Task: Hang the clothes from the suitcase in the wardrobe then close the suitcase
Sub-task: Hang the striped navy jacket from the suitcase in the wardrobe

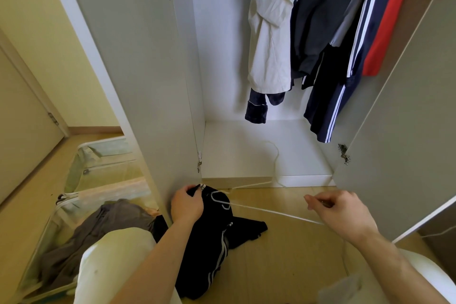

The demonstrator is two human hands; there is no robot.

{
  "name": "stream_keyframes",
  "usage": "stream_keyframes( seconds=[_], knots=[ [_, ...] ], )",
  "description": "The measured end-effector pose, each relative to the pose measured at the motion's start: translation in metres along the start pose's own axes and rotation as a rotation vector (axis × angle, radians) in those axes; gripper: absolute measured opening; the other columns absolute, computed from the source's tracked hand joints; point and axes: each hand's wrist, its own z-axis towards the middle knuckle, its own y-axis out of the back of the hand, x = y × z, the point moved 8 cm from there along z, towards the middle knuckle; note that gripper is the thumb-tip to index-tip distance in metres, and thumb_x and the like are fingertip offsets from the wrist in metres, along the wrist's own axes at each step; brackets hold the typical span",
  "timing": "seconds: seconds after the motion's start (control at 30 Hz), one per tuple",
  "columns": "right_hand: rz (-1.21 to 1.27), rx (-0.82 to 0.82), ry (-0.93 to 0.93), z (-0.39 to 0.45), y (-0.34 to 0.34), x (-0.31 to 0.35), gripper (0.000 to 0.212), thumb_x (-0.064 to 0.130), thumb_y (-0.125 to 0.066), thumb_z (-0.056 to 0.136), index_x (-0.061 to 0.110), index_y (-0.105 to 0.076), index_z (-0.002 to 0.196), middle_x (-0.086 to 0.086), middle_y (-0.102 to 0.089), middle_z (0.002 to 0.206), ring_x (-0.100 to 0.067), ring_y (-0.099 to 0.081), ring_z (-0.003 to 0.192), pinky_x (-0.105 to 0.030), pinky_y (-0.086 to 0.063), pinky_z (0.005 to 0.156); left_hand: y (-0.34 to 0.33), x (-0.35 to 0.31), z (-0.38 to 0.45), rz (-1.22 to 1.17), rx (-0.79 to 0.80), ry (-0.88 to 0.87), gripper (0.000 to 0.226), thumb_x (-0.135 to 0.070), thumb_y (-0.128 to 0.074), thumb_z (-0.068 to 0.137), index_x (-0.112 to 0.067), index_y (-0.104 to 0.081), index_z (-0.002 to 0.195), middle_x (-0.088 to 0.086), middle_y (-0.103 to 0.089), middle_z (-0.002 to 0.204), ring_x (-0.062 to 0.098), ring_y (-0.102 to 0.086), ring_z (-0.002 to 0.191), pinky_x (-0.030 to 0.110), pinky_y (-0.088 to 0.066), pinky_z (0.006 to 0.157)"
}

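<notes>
We are low on the floor by the open wardrobe [246, 150]. Our left hand [186, 207] grips the top of a dark striped garment [212, 237] that lies on the floor near us. Our right hand [343, 212] is over on the right, and its fingers pinch one end of a white hanger [271, 212]. The hanger lies flat across the floor, and its hook [220, 201] rests on the dark garment.

We think the job now is to get the hanger inside the garment. To do it well, we should hold the top open with our left hand and slide the hanger end in slowly. Both sides should sit even, so the garment does not slip off.

Some clothes already hang up in the wardrobe, far from us. The suitcase [81, 180] lies open on the left, and a grey garment [98, 229] is still in it. So there is more to hang.
</notes>
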Motion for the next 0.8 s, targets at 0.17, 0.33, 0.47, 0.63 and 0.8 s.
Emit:
stream_keyframes(
  seconds=[0.17,0.33,0.47,0.63,0.8],
  knots=[
    [-0.056,0.055,0.053,-0.001,-0.016,0.009,0.032,0.065,-0.055,0.089,0.046,-0.072,0.070,0.019,-0.064,0.060,-0.003,-0.059,0.060,-0.024,-0.051,0.060,-0.020,-0.026,-0.020,-0.113,0.169,-0.157,0.014,-0.028,-0.065,0.096,-0.028,-0.073,0.108,-0.014,-0.072,0.103,0.007,-0.066,0.099,0.024,-0.053,0.086],
    [-0.008,0.166,0.154,-0.008,-0.046,0.031,0.040,0.056,-0.055,0.095,0.044,-0.054,0.057,0.023,-0.052,0.048,-0.001,-0.048,0.046,-0.014,-0.033,0.050,-0.032,-0.054,-0.048,-0.234,0.335,-0.250,0.016,-0.022,-0.063,0.097,-0.030,-0.076,0.104,-0.009,-0.074,0.102,0.006,-0.070,0.091,0.021,-0.058,0.078],
    [0.101,0.113,0.156,-0.003,-0.053,0.028,0.057,0.051,-0.056,0.097,0.022,-0.035,0.053,0.007,-0.031,0.047,-0.009,-0.029,0.045,-0.025,-0.025,0.052,-0.024,-0.070,-0.057,-0.329,0.457,-0.266,0.026,-0.017,-0.066,0.095,-0.033,-0.074,0.114,-0.006,-0.076,0.107,0.012,-0.072,0.098,0.027,-0.058,0.084],
    [0.178,0.206,0.178,-0.007,-0.071,0.027,0.054,0.049,-0.047,0.102,0.021,-0.031,0.058,0.007,-0.025,0.053,-0.009,-0.025,0.049,-0.029,-0.023,0.055,-0.014,-0.081,-0.078,-0.306,0.567,-0.377,0.039,-0.010,-0.065,0.096,-0.030,-0.066,0.130,-0.007,-0.073,0.114,0.010,-0.070,0.104,0.023,-0.056,0.086],
    [0.128,0.257,0.197,-0.010,-0.079,0.033,0.057,0.051,-0.040,0.103,0.026,-0.032,0.053,0.007,-0.022,0.051,-0.010,-0.022,0.048,-0.025,-0.020,0.051,0.001,-0.089,-0.076,-0.432,0.401,-0.406,0.036,-0.011,-0.064,0.097,-0.027,-0.067,0.129,-0.008,-0.073,0.113,0.010,-0.069,0.107,0.024,-0.056,0.090]
  ],
)
